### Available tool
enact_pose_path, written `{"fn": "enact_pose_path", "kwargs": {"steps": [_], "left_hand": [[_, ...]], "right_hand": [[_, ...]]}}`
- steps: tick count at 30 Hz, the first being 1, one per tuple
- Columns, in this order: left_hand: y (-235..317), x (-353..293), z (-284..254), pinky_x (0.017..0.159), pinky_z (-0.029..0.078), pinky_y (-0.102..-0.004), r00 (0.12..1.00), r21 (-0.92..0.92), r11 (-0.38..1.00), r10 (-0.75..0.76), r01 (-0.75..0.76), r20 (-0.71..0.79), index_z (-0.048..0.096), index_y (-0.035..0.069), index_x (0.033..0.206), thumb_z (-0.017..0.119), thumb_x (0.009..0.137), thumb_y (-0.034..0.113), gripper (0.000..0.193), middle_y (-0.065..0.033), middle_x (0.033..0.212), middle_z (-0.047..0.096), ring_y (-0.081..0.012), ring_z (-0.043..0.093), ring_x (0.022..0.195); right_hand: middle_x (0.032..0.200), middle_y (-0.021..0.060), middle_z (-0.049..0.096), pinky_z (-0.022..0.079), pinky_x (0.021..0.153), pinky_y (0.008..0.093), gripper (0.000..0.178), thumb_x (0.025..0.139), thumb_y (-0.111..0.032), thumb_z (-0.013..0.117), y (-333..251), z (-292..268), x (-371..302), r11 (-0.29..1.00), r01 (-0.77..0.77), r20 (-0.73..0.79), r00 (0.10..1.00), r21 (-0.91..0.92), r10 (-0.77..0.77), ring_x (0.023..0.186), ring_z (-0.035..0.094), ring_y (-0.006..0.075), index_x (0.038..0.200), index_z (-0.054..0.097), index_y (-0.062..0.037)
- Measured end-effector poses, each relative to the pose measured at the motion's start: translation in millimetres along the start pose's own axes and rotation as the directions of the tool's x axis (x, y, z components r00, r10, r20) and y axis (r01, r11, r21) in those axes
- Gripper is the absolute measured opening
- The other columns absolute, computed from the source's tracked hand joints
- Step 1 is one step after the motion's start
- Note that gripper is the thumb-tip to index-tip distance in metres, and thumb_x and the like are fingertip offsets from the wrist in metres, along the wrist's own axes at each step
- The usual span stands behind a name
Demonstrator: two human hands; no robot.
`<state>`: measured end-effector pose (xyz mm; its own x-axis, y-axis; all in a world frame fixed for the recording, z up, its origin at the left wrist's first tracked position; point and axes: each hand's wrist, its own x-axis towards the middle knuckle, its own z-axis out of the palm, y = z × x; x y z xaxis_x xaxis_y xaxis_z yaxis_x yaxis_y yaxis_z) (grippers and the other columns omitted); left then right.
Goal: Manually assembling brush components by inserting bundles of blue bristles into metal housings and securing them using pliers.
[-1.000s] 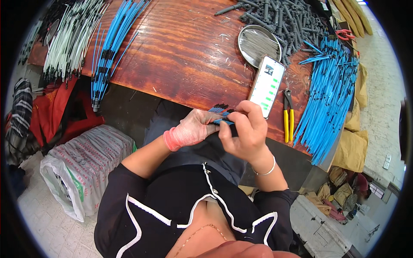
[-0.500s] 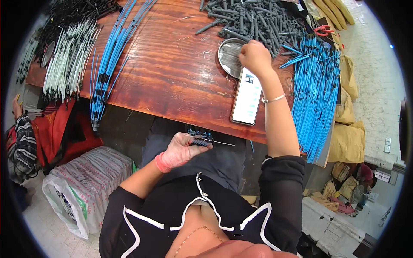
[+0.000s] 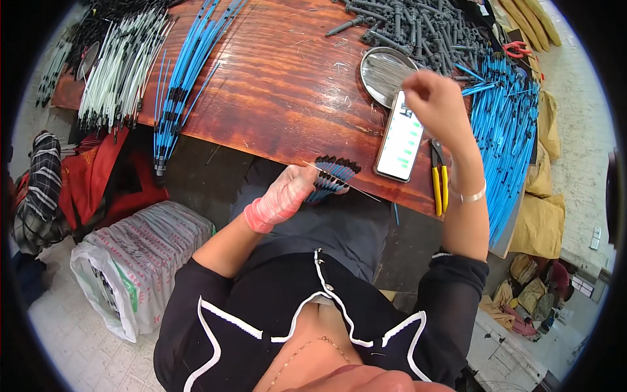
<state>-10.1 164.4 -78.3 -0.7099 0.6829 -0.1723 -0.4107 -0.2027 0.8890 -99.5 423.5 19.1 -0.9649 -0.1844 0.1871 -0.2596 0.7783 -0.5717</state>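
White rods (image 3: 121,72) far left, blue bundle (image 3: 186,85) next. Left hand (image 3: 284,194) closed tight on blue fan (image 3: 336,173) with black tips, just off the table edge; thin wire (image 3: 364,194) crosses it, its end sticking out straight. Fan looks gathered but part-done: loose wires (image 3: 390,73) left in round dish (image 3: 364,80). Right hand (image 3: 437,108) over phone's (image 3: 395,147) upper end, fingers curled, can't tell if pinching anything. Far right, many blue rods (image 3: 509,144) seem unused.

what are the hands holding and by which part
The left hand holds the blue bundle by its left side; nothing can be seen in the right hand.
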Motion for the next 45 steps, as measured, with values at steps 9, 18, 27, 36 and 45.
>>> {"fn": "enact_pose_path", "kwargs": {"steps": [9,18,27,36,45], "left_hand": [[4.1,2.0,5.0,0.082,0.047,-0.0316,0.999,-0.049,0.998,0.034,-0.034,-0.012,0.063,-0.003,0.107,0.044,0.088,0.065,0.074,-0.0108,0.098,0.066,-0.0183,0.06,0.089],[6.6,1.3,9.4,0.083,0.047,-0.0324,0.997,-0.008,1.0,0.004,-0.005,-0.077,0.065,-0.003,0.103,0.042,0.088,0.066,0.074,-0.0093,0.094,0.067,-0.0175,0.061,0.089],[7.2,1.0,10.3,0.081,0.047,-0.0322,0.996,-0.017,1.0,0.0,-0.001,-0.086,0.066,-0.003,0.102,0.041,0.091,0.062,0.071,-0.0092,0.093,0.067,-0.0174,0.061,0.087],[4.8,2.7,8.4,0.079,0.047,-0.0322,0.999,-0.061,0.998,0.016,-0.019,-0.05,0.063,-0.003,0.106,0.041,0.091,0.062,0.07,-0.0088,0.093,0.065,-0.0172,0.059,0.084],[2.3,4.5,6.6,0.076,0.047,-0.0304,1.0,-0.085,0.996,-0.004,0.002,-0.028,0.055,-0.005,0.114,0.041,0.091,0.062,0.071,-0.0081,0.095,0.065,-0.0157,0.059,0.083]], "right_hand": [[0.067,0.003,0.059,0.041,0.053,0.0244,0.016,0.079,0.006,0.059,-57.9,-8.1,-87.9,0.92,-0.203,0.372,0.926,0.335,0.068,0.057,0.049,0.0065,0.094,0.064,0.0038],[0.077,0.0137,0.064,0.047,0.059,0.0301,0.027,0.077,0.007,0.058,-56.3,1.0,-89.4,0.954,-0.021,0.327,0.941,0.299,-0.082,0.063,0.06,0.0233,0.102,0.065,0.002],[0.076,0.0145,0.063,0.048,0.059,0.0314,0.025,0.076,0.007,0.058,-62.2,4.2,-85.9,0.959,0.003,0.286,0.954,0.284,-0.088,0.063,0.061,0.0247,0.1,0.065,0.0023],[0.074,0.0151,0.061,0.048,0.059,0.0337,0.015,0.077,0.004,0.061,-67.7,3.6,-74.0,0.982,0.103,0.287,0.947,0.158,-0.146,0.065,0.061,0.0303,0.091,0.065,0.0015],[0.073,0.0144,0.06,0.048,0.057,0.0349,0.009,0.076,-0.001,0.067,-65.2,10.4,-66.8,0.985,0.163,0.235,0.956,0.065,-0.174,0.064,0.06,0.0296,0.084,0.064,-0.0001]]}}
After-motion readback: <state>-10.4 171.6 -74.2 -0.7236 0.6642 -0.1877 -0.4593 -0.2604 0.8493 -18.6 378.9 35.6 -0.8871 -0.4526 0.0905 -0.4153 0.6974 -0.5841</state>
